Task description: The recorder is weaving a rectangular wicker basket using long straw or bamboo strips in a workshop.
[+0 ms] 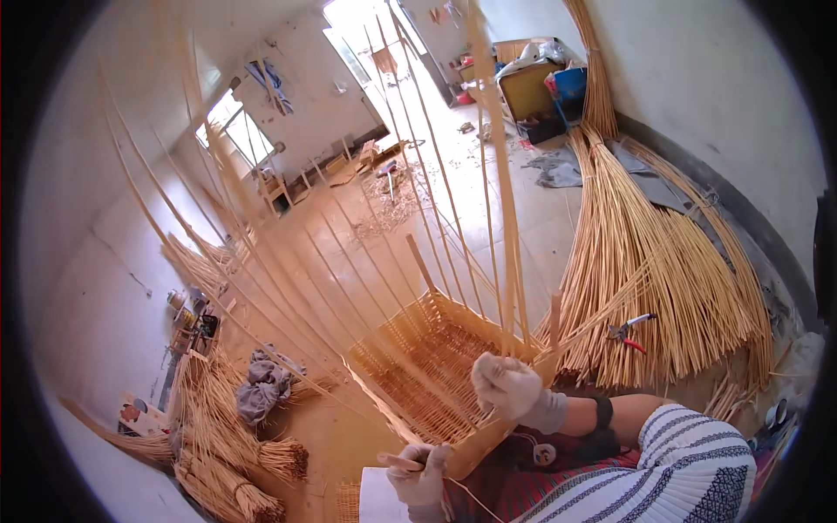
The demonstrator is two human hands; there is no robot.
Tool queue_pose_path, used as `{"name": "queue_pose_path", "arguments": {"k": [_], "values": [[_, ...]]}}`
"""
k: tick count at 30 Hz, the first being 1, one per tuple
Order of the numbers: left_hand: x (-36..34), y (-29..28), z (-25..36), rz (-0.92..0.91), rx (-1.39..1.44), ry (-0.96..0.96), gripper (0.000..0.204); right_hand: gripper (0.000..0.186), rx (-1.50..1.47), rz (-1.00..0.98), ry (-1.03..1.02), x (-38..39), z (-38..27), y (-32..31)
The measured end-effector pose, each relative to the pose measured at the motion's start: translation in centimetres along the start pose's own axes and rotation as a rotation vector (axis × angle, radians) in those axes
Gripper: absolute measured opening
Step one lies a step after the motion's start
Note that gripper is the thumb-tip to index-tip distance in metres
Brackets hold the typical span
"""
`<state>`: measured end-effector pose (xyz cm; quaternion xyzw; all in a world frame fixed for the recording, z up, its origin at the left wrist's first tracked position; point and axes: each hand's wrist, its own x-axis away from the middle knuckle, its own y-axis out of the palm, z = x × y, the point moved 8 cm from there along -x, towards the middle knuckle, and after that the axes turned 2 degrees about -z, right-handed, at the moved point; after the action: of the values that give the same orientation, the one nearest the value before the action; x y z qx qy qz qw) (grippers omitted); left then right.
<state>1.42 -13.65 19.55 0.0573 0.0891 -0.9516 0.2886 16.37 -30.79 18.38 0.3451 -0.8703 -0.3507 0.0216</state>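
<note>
A rectangular, honey-coloured basket of woven wicker (480, 324) is sitting directly in front of the person, tilted, with long pale upright rods (500, 166) rising from its walls; what is supporting it is hidden. The white-gloved right hand (514, 388) is resting at the near right edge, its grip narrow, fingers curled into a fist, though I cannot tell what they are pinching. The white-gloved left hand (418, 475) is bending its fingers at the near left corner, a thin tan strand (475, 498) trailing just below; how tight its grip is, I cannot tell. The person seems to be working the near wall, probably weaving around the uprights. The next move is likely calling for steady tension while keeping the rods apart. A broad straw-coloured bundle (649, 296) is lying to the right, with red-and-blue-handled pruning shears (622, 331) resting on it.
</note>
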Motion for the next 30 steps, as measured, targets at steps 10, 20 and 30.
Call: {"name": "queue_pose_path", "arguments": {"k": [10, 20, 30], "values": [[-0.4, 0.4, 1.2, -0.025, 0.002, 0.03, 0.023, 0.044, -0.185, -0.244, -0.172, -0.6, -9.5, 3.9], [0.1, -0.1, 0.6, 0.008, -0.036, 0.052, 0.024, 0.042, -0.34, -0.407, -0.487, 1.2, -18.6, 4.2], [0.5, -0.6, 0.2, -0.036, -0.047, 0.039, 0.025, 0.049, -0.506, -0.289, -0.553, 1.8, -20.2, -1.0]]}}
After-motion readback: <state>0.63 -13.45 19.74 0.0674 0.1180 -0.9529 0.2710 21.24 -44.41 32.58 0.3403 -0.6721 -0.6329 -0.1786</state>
